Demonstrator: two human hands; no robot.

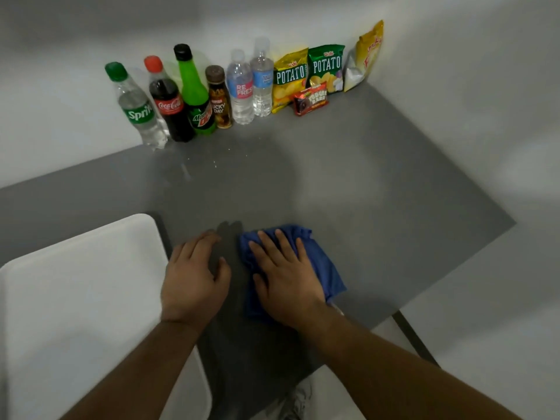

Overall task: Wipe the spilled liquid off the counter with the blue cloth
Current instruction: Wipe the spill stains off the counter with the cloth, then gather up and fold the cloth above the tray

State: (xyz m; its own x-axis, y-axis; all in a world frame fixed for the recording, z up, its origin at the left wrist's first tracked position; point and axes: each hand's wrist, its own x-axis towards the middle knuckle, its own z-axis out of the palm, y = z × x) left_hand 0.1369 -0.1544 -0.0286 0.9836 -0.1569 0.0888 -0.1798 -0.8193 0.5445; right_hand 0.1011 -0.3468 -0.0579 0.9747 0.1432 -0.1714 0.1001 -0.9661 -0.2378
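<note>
1. Two hands lie low on the counter [363,183]. The right hand [285,280] is flat with fingers spread, pressing the blue cloth [328,268]. The left hand [194,277], just beside it, has loosely curved fingers and holds nothing.
2. Spilled liquid [209,160], in small droplets, lies well ahead, near the bottles [169,107] by the wall.
3. Bare grey counter lies between cloth and droplets. The counter's right edge passes near the cloth, and a white rounded panel [81,298] borders the left.

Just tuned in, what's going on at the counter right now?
A person's right hand presses the blue cloth flat on the grey counter near its front edge, while the left hand rests on the bare counter beside it. Small droplets of spilled liquid glisten farther back, in front of the Sprite bottle, and the cloth lies well short of them.
</note>
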